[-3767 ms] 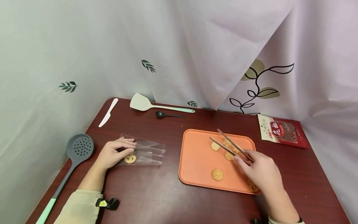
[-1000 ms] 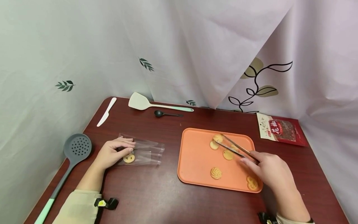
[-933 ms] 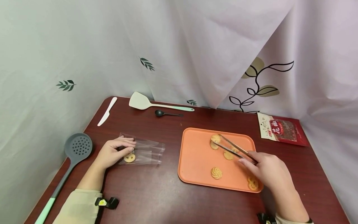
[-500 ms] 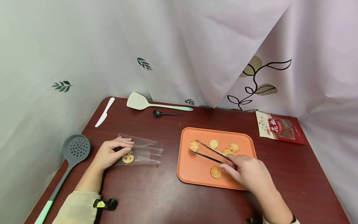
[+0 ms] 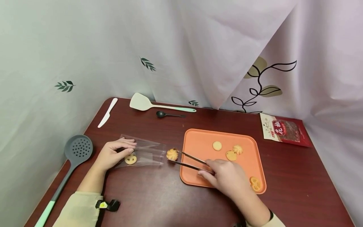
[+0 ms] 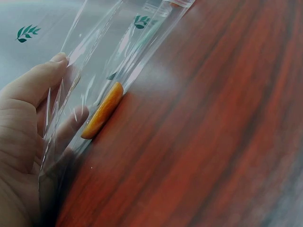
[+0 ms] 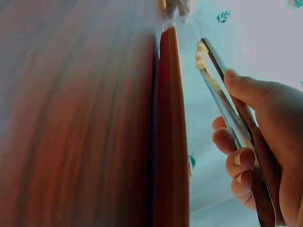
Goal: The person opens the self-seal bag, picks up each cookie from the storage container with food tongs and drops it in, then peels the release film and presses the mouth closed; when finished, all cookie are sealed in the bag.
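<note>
My left hand [image 5: 113, 154] holds a clear plastic bag [image 5: 150, 157] at its closed end, thumb on one side and fingers behind the film in the left wrist view. A pretzel-shaped cookie [image 5: 130, 159] lies inside the bag beside the thumb. My right hand [image 5: 229, 176] grips metal tongs [image 5: 193, 166], whose tips clasp a flower-shaped cookie [image 5: 171, 154] close to the bag's right end, past the tray's left rim. In the right wrist view the tongs [image 7: 232, 118] slant upward with the cookie [image 7: 201, 55] between their tips.
The orange tray [image 5: 195, 138] bears a plain round cookie [image 5: 217, 146], another flower-shaped cookie [image 5: 237, 149] and others. A slotted skimmer [image 5: 79, 149] lies left. Behind are a white knife [image 5: 107, 113], a spatula [image 5: 141, 102], a black spoon [image 5: 161, 114] and a red spice packet [image 5: 286, 130].
The tongs have taken hold of a flower-shaped cookie on the tray and moved left with it, beyond the rim to the bag's end. My left hand and the bag have stayed put.
</note>
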The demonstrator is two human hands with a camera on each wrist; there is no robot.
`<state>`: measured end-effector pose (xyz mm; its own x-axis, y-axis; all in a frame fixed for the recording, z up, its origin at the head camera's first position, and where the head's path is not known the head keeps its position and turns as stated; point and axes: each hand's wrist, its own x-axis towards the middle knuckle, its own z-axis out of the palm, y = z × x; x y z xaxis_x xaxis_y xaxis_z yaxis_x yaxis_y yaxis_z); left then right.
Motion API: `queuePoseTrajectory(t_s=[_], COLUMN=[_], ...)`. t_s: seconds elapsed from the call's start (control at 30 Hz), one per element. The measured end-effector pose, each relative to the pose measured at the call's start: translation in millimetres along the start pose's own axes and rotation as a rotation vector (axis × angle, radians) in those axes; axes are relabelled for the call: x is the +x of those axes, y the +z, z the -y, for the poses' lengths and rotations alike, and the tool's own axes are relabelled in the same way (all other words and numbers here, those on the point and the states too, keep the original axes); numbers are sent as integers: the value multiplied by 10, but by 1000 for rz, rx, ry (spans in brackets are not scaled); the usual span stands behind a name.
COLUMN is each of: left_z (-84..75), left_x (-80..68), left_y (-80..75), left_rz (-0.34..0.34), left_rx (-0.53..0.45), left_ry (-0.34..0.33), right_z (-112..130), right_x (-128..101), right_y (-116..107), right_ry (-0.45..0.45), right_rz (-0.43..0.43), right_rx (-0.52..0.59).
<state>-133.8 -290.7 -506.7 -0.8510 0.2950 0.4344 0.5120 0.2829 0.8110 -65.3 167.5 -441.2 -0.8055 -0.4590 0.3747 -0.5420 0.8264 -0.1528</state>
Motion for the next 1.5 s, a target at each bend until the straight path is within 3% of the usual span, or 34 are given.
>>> queuePoseTrajectory(t_s=[0.17, 0.67, 1.17, 1.5], left_z=[-10, 10, -19, -28], left_x=[-6, -33, -16, 7], left_y=[-10, 6, -12, 15], left_rz=[-1, 0, 12, 8], left_rx=[1, -1, -17, -41], left_ry=[-3, -9, 2, 44], right_z=[116, 320, 524, 746], right_x=[77, 284, 445, 658], right_y=[37, 224, 404, 474], right_ry=[-3, -81, -66, 0], right_rz=[32, 11, 20, 121], right_rx=[-34, -77, -75, -75])
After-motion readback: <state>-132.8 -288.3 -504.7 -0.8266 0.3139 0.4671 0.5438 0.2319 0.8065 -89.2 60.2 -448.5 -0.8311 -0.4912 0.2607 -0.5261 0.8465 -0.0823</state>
